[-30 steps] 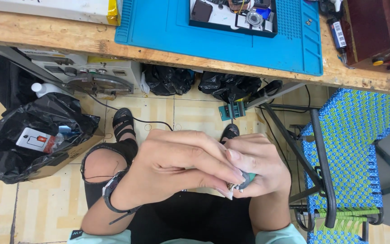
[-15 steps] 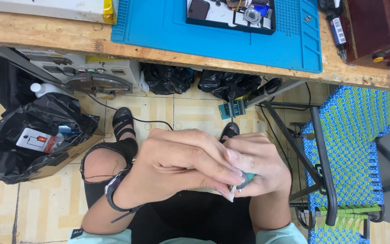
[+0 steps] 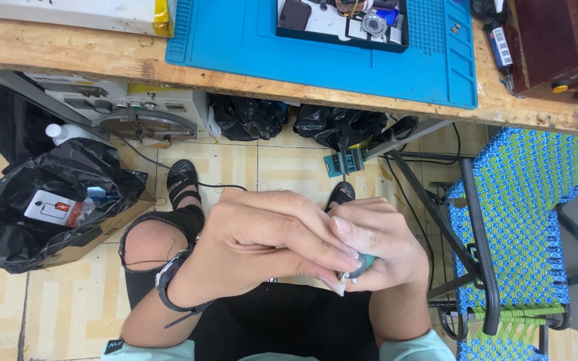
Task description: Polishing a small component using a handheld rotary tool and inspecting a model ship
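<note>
- Low over the lap, below the worktop (image 3: 88, 63) edge, both hands are bunched together above the black-clad knees.
- The left hand (image 3: 262, 237) is curled over the top, fingers folded down, nails pressing at the joint between the two hands.
- The right hand (image 3: 386, 244) is wrapped shut around a small teal part (image 3: 364, 265); only a sliver of it peeps out between the fingertips, so its shape can't be made out.
- By the look of it this is a fiddly prising or pinching step, done by fingernail.
- What follows would call for a steady right-hand hold and fine pressure from the left fingertips, without letting the piece slip.
- Up top, the blue work mat (image 3: 249, 37) and a tray of small components (image 3: 342, 23) sit untouched.
</note>
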